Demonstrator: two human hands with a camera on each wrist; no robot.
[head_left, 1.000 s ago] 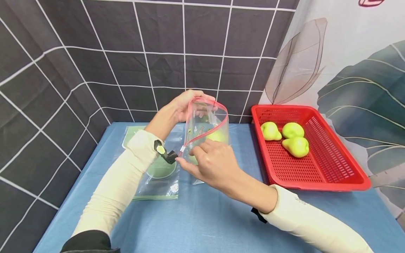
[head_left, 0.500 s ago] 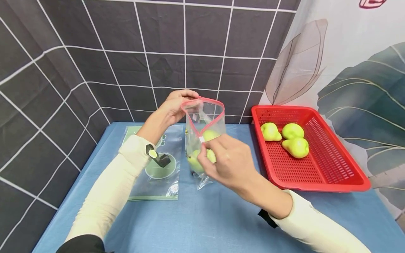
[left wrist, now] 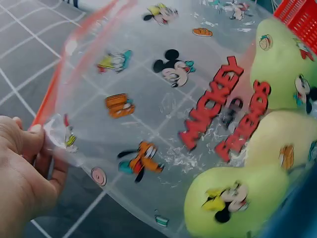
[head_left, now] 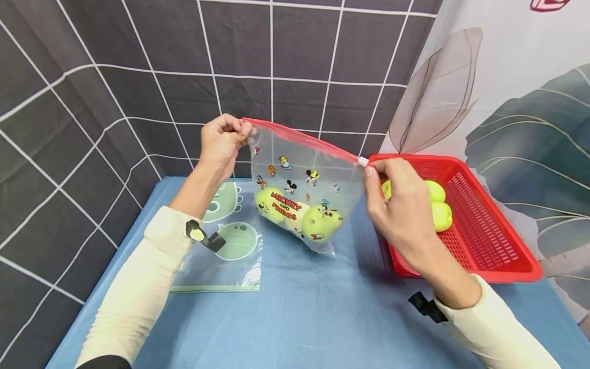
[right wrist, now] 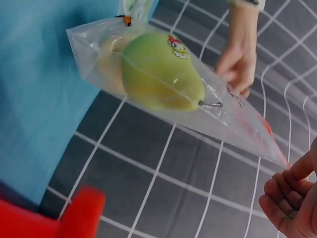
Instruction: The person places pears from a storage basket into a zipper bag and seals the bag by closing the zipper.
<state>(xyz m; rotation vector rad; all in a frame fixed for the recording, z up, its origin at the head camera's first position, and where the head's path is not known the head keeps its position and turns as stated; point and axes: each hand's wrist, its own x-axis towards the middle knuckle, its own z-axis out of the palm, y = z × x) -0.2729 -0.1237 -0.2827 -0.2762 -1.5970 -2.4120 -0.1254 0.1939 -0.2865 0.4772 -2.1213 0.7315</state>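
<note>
A clear zipper bag (head_left: 341,184) with cartoon prints and the words "Mickey and Friends" is stretched between both hands, its red top edge sloping down to the right. Pears (head_left: 318,225) lie in its lower part; one pear (right wrist: 158,69) shows its stem in the right wrist view. My left hand (head_left: 218,146) pinches the top left corner between thumb and fingers, as the left wrist view also shows. At the other end of the red zip sits a white slider (head_left: 362,161), where my right hand (head_left: 401,205) pinches the corner.
On the right stands a red plastic basket (head_left: 488,246) holding pears (head_left: 441,215), partly behind the right hand. Another clear bag (head_left: 235,241) with green prints lies flat on the blue cloth (head_left: 295,318) at left. A dark grid-patterned cloth (head_left: 239,51) hangs behind.
The right hand has pulled the slider rightward along the zip. The bag's mouth, gaping before, is now drawn into a straight line, and the left hand has moved left and up with its corner.
</note>
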